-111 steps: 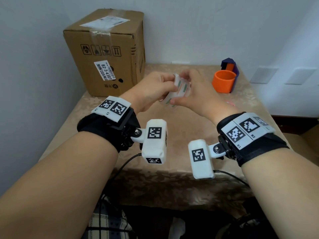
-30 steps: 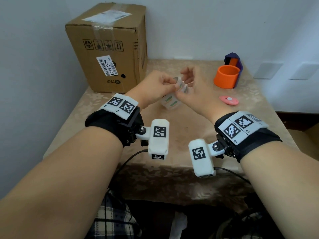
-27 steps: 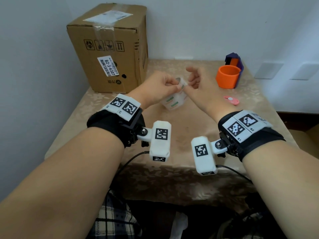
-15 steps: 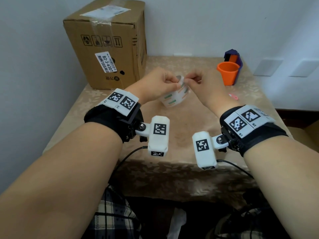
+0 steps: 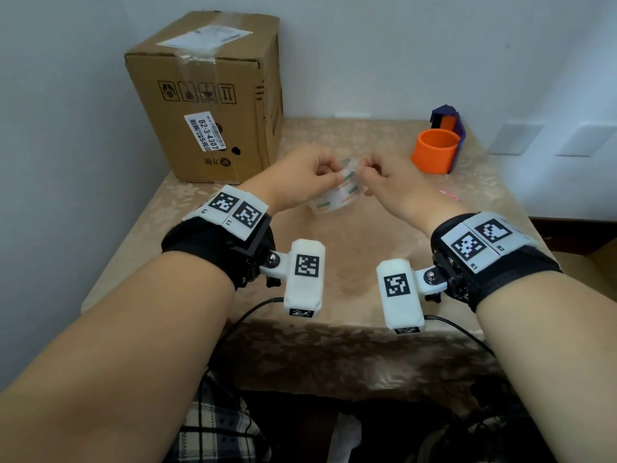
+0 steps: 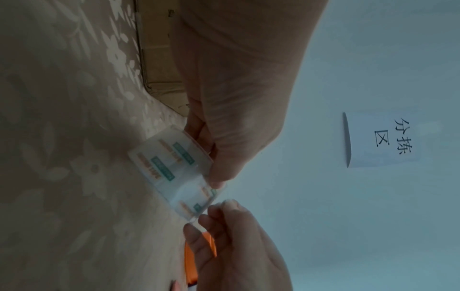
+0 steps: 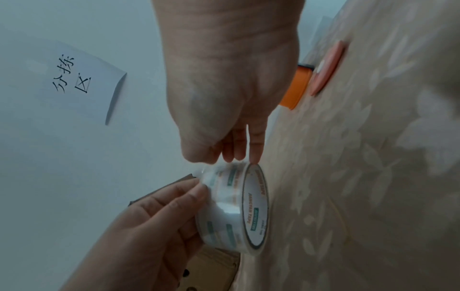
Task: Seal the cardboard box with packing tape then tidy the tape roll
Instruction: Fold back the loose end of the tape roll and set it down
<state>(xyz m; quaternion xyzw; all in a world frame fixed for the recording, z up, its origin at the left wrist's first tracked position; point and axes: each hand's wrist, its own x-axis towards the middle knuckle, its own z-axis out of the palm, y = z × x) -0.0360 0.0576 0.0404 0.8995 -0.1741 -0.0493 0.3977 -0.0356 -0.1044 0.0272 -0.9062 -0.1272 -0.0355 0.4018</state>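
While the cardboard box (image 5: 207,95) stands at the table's (image 5: 334,269) back left carrying only old tape, no new strip is laid. The tape roll (image 5: 337,195) is gripped mid-air by the left hand (image 5: 293,178); its edge is pinched by the right hand (image 5: 390,182). Sealing and tidying remain, judging by this.

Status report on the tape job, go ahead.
Left hand grips tape roll above the table. Right hand pinching at the roll's edge, no strip pulled out. Cardboard box stands back left, apart from both hands. Nothing in the way.

Black wristbands (image 5: 213,242) w/ white marker-tagged cams (image 5: 305,277).
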